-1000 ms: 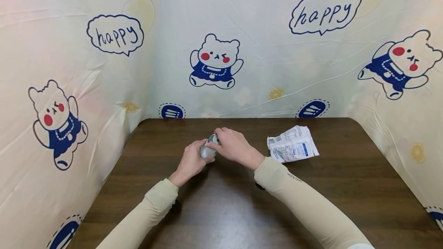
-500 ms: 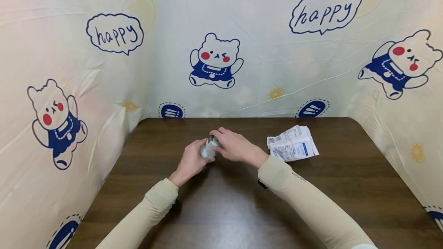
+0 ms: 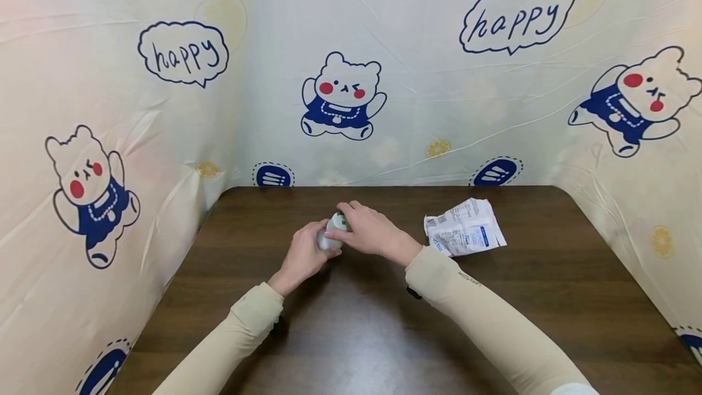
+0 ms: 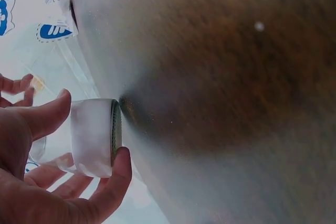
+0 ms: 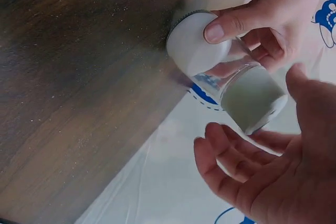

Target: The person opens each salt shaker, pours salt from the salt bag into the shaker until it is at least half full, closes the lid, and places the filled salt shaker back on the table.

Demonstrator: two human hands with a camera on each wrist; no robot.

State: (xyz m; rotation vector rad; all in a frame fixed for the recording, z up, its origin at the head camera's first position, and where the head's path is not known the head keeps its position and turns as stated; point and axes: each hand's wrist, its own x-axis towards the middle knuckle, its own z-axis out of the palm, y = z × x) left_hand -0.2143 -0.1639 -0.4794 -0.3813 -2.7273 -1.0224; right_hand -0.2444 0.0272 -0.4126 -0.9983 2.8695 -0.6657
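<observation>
A clear glass jar [image 3: 324,240] holds white powder [image 4: 92,137] in its lower part, its base at the tabletop. My left hand [image 3: 301,256] grips it, with the thumb on one side and fingers curled round the other. Over its top is a pale lid [image 5: 252,99]. My right hand [image 3: 374,230] is spread around this lid from the right. In the right wrist view its thumb [image 5: 298,80] stands apart from the lid and the fingers curve loosely below; whether one fingertip touches the lid, I cannot tell.
A crumpled white packet [image 3: 464,228] with blue print lies to the right of my right hand. The dark wooden table [image 3: 351,334] is bordered by a printed cloth curtain [image 3: 417,78] at the back and sides.
My right hand has turned about the lid, first towards me and then back, showing more of the lid's top now. The left hand and jar stay in place.
</observation>
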